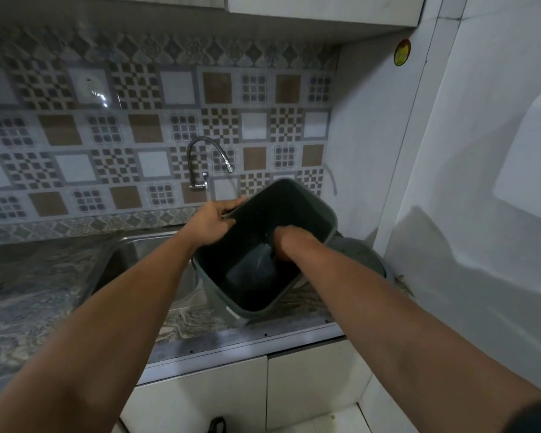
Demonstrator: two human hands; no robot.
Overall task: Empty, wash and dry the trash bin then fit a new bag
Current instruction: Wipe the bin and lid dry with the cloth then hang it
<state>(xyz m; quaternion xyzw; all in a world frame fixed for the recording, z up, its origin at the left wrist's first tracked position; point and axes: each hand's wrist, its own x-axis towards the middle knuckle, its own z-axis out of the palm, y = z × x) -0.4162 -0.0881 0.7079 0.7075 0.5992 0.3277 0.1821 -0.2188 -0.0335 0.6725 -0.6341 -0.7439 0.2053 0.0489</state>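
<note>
Head view: the bin (310, 210), a dark grey-green rectangular tub, is tilted with its open mouth toward the camera. It sits at the right edge of the sink (128, 260), its lower part over the counter (38, 310). The left hand (211, 225) grips the bin's left rim, thumb over the edge and fingers curled on the outside. The right hand (283, 245) reaches down inside the bin, against the inner wall near the bottom; its fingers are lost in the dark interior, so whether they are curled or flat, or hold anything, cannot be told. The inside bottom of the bin shows a pale sheen. A curved tap (200, 164) stands on the patterned tile wall behind, its spout ending just above and left of the bin's far rim. A grey round lid (359, 254) lies just behind the bin on the right, by the white wall. Below the counter are 2 white cabinet doors (310, 389).
</note>
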